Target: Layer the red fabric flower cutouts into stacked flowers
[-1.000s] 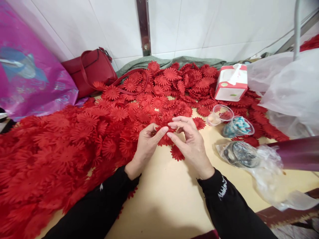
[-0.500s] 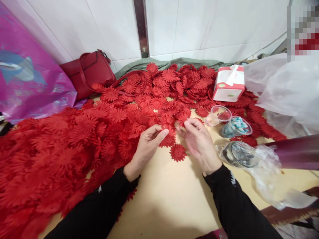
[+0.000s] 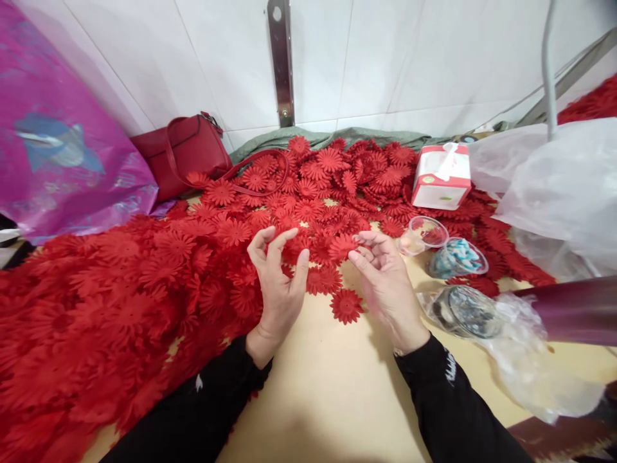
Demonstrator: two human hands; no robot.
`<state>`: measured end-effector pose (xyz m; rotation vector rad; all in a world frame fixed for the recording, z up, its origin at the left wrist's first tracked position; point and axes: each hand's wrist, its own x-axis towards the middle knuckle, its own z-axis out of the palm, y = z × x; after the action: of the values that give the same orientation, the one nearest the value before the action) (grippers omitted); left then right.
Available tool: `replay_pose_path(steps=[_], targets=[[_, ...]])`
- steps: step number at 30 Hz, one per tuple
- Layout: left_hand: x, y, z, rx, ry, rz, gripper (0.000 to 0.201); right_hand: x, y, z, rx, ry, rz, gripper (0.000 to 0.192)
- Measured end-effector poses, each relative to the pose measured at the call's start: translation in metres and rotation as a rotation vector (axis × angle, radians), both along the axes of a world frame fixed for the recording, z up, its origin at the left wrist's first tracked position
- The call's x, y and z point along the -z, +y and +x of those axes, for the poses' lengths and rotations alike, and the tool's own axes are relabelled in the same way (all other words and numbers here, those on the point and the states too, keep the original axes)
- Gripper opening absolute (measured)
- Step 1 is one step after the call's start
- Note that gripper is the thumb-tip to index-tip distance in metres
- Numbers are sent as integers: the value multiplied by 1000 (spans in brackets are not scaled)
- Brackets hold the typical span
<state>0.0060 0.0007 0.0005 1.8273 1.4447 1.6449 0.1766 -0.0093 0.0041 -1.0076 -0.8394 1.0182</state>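
- Cream tabletop [image 3: 328, 386], lower centre
- White tiled wall [image 3: 376, 58], top
- Left hand [image 3: 278, 289], centre: fingers spread wide
- Right hand [image 3: 388, 283], right of centre: pinching a red flower [image 3: 342, 247]

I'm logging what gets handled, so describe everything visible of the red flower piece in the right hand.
The thin, round, red, fabric-looking flower piece has narrow petals ringing its centre. Its picture-right edge is pinched between thumb and fingers in the grip of the right hand, its face turned roughly toward the camera. The left hand is apart from it. Whether it touches the similar red flowers beyond it cannot be told.
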Motion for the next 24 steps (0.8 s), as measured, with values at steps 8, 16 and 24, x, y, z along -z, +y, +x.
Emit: replay_pose_path(steps=[8,16,24], targets=[[6,-3,6,415,-178,-250,17,-7,-10,-9,-173,-29,-14,39],[-1,1,8,424,-537,-445,45,-14,-19,-12,-87,-413,166,21],[0,0,7,529,-487,-444,38,-8,-15,-13,-183,-310,32,10]])
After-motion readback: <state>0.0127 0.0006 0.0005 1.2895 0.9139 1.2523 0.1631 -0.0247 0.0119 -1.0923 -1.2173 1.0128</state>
